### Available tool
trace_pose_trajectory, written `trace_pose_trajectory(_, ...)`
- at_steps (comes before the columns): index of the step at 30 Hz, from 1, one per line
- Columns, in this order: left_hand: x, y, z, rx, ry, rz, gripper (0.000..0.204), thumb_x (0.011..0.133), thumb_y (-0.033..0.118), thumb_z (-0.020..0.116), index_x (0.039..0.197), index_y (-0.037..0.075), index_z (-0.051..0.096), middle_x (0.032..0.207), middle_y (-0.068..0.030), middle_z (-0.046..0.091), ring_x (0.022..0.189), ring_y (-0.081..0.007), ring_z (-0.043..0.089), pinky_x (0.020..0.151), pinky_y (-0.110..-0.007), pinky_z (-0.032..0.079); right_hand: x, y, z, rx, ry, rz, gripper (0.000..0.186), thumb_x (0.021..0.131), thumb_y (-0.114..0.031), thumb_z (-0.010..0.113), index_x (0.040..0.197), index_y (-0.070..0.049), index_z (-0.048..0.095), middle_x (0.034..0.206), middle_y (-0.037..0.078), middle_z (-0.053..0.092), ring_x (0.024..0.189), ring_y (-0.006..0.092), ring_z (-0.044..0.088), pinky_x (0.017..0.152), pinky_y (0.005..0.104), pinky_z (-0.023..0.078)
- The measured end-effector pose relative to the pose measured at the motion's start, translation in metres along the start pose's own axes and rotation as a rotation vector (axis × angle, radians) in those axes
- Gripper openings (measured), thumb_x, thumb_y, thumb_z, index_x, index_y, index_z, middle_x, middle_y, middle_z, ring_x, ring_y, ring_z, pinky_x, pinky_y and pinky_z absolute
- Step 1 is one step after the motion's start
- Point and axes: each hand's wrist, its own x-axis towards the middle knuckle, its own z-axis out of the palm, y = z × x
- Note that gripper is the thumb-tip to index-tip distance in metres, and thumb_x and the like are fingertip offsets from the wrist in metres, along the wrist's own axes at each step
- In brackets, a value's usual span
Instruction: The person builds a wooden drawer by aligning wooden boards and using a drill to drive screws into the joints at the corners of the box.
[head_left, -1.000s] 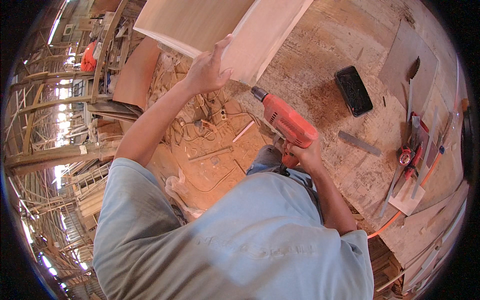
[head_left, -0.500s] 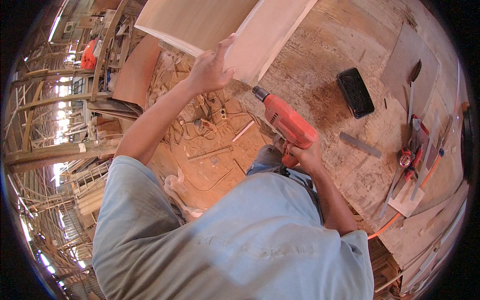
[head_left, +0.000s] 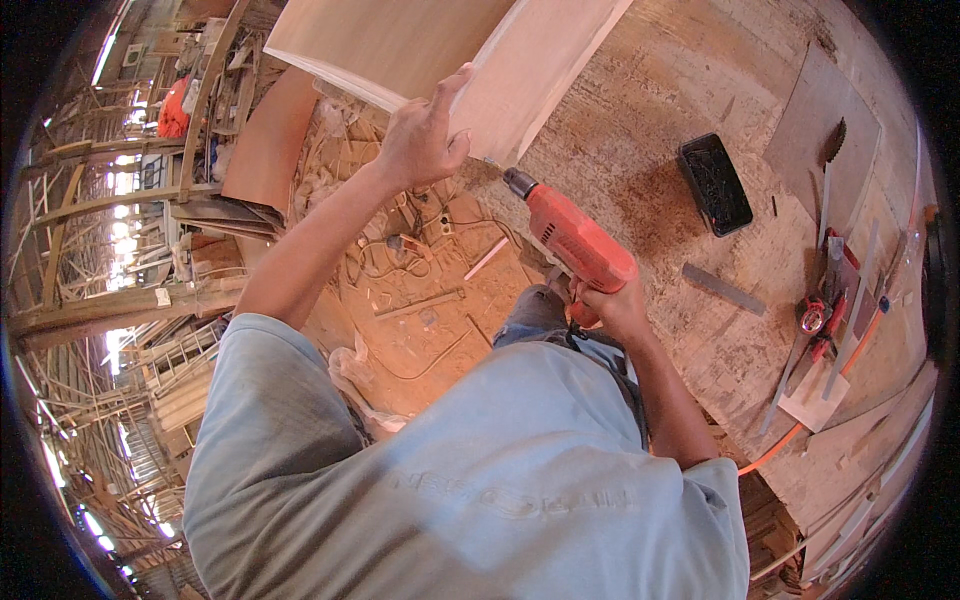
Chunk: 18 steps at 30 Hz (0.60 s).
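Observation:
My right hand is wrapped around the handle of a red power drill. The drill's black chuck points up and left, its tip at the near corner of a pale wooden box. Whether the bit touches the wood is too small to tell. My left hand grips the box's near edge, one finger reaching up along the board and the thumb on the side panel's face. Part of the box lies beyond the top of the picture.
The box stands on a worn wooden workbench. On it lie a black tray of small screws, a flat metal strip and several hand tools at the right. Cables and wood scraps litter the floor.
The drill and both hands have barely moved. The drill's tip stays at the box's corner, and the view has shifted slightly.

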Motion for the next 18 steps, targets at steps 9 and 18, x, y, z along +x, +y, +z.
trace_pose_trajectory(9,0.002,0.002,0.001,0.001,0.056,0.032,0.084,0.079,0.009,0.068,0.154,0.004,0.03,0.121,-0.0279,0.065,0.092,-0.0457,0.068,0.083,-0.049,0.054,0.006,0.017,0.004,-0.003,0.04,-0.124,0.036,0.077,0.006,0.067,0.112,-0.003,0.064,0.09,0.003,0.067,0.066,0.0112,0.064,0.054,0.03,0.052)
trace_pose_trajectory(18,0.0,0.002,0.002,0.011,0.033,-0.016,0.086,0.077,0.008,0.068,0.154,0.003,0.03,0.119,-0.029,0.065,0.087,-0.0449,0.069,0.08,-0.048,0.055,0.003,-0.006,0.008,-0.004,0.042,0.031,0.038,0.079,0.007,0.068,0.115,-0.002,0.063,0.088,0.002,0.066,0.069,0.0104,0.064,0.056,0.0293,0.052)
